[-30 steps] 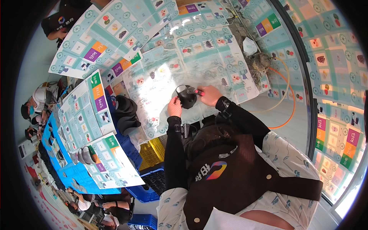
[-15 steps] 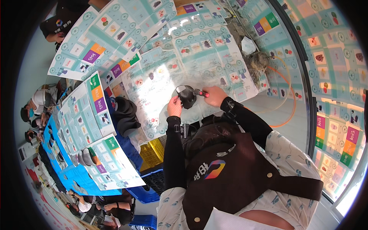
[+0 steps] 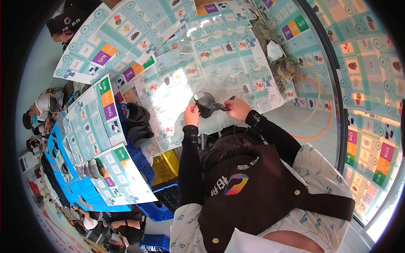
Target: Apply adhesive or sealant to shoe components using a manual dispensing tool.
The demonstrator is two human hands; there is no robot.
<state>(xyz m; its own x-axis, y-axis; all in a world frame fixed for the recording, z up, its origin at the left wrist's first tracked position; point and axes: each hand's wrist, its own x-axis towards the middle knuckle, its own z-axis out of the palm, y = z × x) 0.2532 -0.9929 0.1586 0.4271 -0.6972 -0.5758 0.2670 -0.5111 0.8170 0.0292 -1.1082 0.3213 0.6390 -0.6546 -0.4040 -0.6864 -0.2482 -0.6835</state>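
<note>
A black, cupped, smooth piece (image 3: 206,103) is over the paper-covered table in front of me. My left hand (image 3: 192,115) pinches its left edge between thumb and fingers. In my right hand (image 3: 239,110) is a small hand tool with black and red handles (image 3: 222,106). Its front end reaches the right edge of the black piece. Whether its tip touches or overlaps the piece is too small to tell, and its exact kind is not clear.
Stacked dark curved pieces (image 3: 139,123) stand left of the table. Below are a yellow basket (image 3: 165,167) and a blue crate (image 3: 157,209). Printed boards (image 3: 126,173) rise at left. An orange hose (image 3: 325,126) loops at right. Other people work at the far left.
The handles of the tool in my right hand now look spread wider, and the hand has shifted slightly down. The black piece has turned a little; my left hand still pinches it.
</note>
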